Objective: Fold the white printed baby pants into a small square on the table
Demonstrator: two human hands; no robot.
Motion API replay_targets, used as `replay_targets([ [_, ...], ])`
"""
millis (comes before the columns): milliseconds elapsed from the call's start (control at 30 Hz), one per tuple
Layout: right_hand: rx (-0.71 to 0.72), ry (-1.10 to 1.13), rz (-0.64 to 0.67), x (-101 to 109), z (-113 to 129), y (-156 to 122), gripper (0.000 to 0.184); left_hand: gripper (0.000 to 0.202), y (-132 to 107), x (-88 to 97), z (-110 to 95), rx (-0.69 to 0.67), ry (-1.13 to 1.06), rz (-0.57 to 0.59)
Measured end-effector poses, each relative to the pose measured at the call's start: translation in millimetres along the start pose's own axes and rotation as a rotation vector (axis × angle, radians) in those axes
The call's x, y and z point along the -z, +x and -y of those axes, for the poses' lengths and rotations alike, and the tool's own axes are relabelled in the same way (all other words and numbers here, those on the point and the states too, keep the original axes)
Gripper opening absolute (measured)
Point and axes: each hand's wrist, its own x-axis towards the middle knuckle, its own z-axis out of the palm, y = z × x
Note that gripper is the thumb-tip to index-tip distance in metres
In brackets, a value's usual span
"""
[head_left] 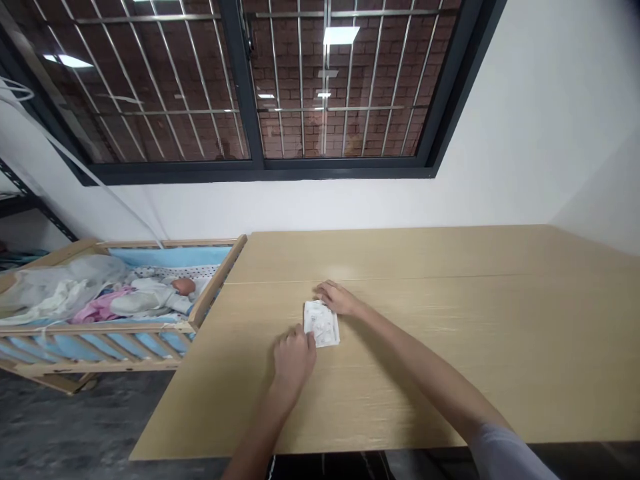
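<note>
A small folded white cloth with a faint print [323, 324] lies flat on the light wooden table [450, 347]. My left hand [293, 359] sits at its near left corner, fingers curled and pinching the edge. My right hand [336, 297] rests on the far edge of the cloth, fingers bent down onto it. Both forearms reach in from the bottom of the view.
A wooden baby cot [115, 313] with blue lining stands against the table's left side, holding a doll [160, 293] and bundled clothes [60, 287]. A barred window [250, 87] fills the white wall behind. Dark floor shows at lower left.
</note>
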Motion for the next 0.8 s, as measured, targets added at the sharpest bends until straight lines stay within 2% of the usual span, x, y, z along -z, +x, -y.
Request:
replay_targets([
  [67,0.149,-0.112,-0.028,-1.2,10.4,-19.6,0.045,0.041,-18.9,-7.8,1.5,-0.116,-0.016,-0.128],
  [167,0.469,-0.242,0.123,-10.3,23.9,-52.7,0.056,0.056,-40.1,-36.9,1.5,-0.322,-0.044,-0.310],
  [267,0.602,-0.227,0.266,-21.7,26.1,-75.6,0.056,0.060,-45.7,-67.1,-0.7,-0.373,-0.047,-0.305],
  [367,0.570,-0.207,0.283,-23.0,15.6,-76.6,0.055,0.056,-41.8,-76.3,-1.4,-0.337,-0.065,-0.260],
  [567,0.417,-0.191,0.222,-6.3,-18.1,-37.8,0.055,0.052,-39.0,-60.5,1.8,-0.334,-0.077,-0.217],
  [700,0.315,-0.172,0.205,-6.2,-31.7,-24.5,0.059,0.050,-39.3,-52.4,-1.6,-0.314,-0.078,-0.196],
  [767,0.230,-0.134,0.140,-6.8,-34.0,-23.8,0.063,0.045,-34.9,-44.0,-4.8,-0.292,-0.095,-0.175],
  [800,0.186,-0.103,0.062,-6.3,-34.2,-23.9,0.064,0.041,-31.4,-38.7,-6.5,-0.273,-0.108,-0.161],
])
